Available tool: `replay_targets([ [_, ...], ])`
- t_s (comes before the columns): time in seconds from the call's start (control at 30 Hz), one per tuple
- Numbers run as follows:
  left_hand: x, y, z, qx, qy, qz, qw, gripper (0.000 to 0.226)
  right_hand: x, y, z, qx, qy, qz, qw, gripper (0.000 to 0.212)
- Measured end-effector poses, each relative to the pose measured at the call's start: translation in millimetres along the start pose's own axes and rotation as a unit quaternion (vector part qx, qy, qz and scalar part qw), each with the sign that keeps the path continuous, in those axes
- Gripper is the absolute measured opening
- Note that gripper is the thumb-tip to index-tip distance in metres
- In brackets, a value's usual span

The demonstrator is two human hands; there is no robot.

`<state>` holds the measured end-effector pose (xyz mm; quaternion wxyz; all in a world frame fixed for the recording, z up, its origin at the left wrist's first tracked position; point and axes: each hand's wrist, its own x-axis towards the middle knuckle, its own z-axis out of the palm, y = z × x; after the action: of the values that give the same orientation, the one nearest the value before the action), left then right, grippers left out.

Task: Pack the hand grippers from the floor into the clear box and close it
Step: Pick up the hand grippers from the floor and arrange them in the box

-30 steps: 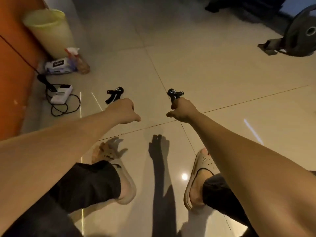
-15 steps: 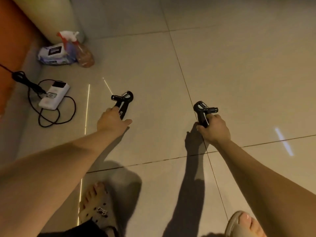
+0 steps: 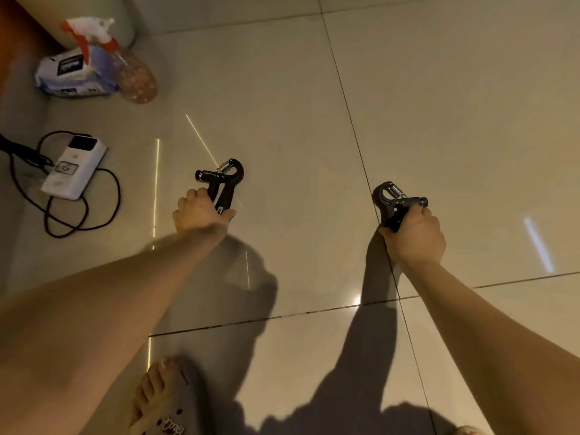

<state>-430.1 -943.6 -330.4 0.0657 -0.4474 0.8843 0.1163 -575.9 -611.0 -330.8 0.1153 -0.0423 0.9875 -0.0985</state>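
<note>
Tiled floor (image 3: 282, 89), left grip (image 3: 197, 211) and right grip (image 3: 414, 233) clamping hand grippers (image 3: 224, 180) (image 3: 392, 202), spring ends forward.

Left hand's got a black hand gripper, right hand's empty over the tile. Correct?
Not quite. The left hand does grip a black hand gripper, but the right hand is not empty: it grips a second hand gripper, as the head view shows.

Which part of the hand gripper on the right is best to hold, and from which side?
Wrap both handles of this hand gripper from the end opposite the spring, as the right hand does: the handles lie close together there, while spring and knob crowd the head.
</note>
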Motion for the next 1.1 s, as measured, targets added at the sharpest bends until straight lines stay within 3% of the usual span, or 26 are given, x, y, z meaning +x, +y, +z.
replay_targets([
  [0.23,-28,15,-7,-0.109,-0.037,0.012,0.993,0.067,-23,-7,-6,0.031,-0.062,0.032,0.997,0.056],
  [0.5,-120,31,-36,-0.067,-0.055,0.211,0.974,0.061,-99,15,-47,0.085,-0.064,0.016,0.994,0.057],
  [0.8,-253,51,-109,-0.031,-0.012,0.383,0.923,0.058,-234,91,-139,0.071,-0.002,-0.002,0.998,0.057],
  [1.1,-432,41,-182,0.039,-0.028,0.526,0.849,0.051,-413,165,-239,0.063,-0.032,0.005,0.997,0.053],
])
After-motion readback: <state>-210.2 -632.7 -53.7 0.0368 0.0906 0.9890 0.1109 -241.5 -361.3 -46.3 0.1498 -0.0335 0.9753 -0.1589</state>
